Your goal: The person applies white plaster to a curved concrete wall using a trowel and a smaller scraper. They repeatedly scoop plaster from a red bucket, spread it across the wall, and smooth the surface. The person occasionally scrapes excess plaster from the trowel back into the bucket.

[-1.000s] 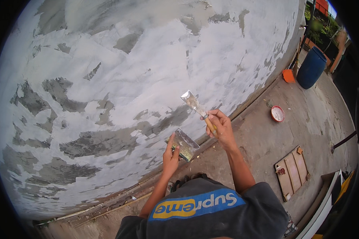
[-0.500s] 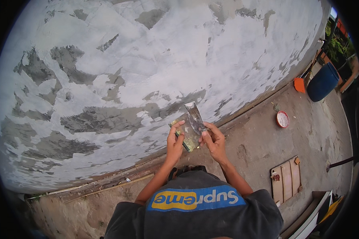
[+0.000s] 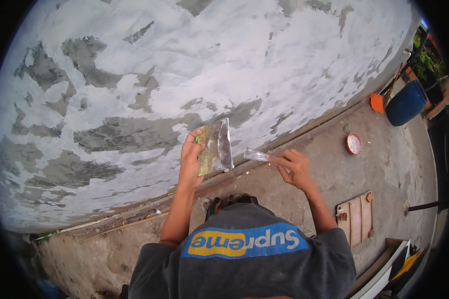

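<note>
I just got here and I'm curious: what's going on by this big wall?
Someone's left hand is holding a flat plate with whitish smears on it, and their right hand is holding a scraper. Right now there's a gap between the two tools. The wall is patchy white and grey. A red-rimmed bowl with white stuff sits on the ground.

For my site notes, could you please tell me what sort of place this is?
Probably an outdoor yard beside a building: there is a patchily coated wall, bare concrete ground and greenery beyond a blue barrel.
</note>
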Available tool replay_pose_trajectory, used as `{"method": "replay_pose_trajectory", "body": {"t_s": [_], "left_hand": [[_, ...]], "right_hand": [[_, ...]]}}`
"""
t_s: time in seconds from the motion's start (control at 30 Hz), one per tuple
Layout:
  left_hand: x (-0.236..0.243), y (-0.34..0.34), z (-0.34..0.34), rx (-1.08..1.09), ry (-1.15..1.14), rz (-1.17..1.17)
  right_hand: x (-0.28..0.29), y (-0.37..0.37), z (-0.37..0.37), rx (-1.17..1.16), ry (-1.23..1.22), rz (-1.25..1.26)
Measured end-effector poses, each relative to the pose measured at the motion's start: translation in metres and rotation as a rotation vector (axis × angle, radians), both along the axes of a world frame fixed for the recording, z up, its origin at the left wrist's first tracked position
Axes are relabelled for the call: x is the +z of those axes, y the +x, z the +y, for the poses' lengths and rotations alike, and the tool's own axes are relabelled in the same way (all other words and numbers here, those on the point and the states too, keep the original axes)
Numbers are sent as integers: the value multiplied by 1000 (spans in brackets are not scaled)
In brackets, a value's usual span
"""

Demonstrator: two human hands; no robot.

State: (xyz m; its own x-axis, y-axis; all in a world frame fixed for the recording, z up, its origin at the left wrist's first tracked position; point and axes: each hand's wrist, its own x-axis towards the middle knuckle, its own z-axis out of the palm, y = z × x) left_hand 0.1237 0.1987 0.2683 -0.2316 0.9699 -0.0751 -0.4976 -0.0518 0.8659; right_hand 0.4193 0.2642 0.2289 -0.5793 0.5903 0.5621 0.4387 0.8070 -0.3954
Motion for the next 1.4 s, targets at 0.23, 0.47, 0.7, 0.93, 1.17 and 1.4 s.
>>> {"method": "replay_pose_trajectory", "body": {"t_s": [0.23,0.47,0.7,0.93,1.17,1.4], "left_hand": [[8,-14,10,-324,11,755],[9,-12,27,-702,-28,907],[-5,-3,29,-741,-57,806],[-106,-22,42,-610,-285,637],[-176,-8,-3,-514,-345,667],[-186,4,-13,-463,-309,751]], "right_hand": [[52,35,27,80,-962,259],[58,22,61,253,-1196,-173],[40,-1,57,334,-1219,-343],[37,-12,43,544,-1288,147],[66,-4,132,-278,-318,998],[118,-57,188,-478,333,900]]}}
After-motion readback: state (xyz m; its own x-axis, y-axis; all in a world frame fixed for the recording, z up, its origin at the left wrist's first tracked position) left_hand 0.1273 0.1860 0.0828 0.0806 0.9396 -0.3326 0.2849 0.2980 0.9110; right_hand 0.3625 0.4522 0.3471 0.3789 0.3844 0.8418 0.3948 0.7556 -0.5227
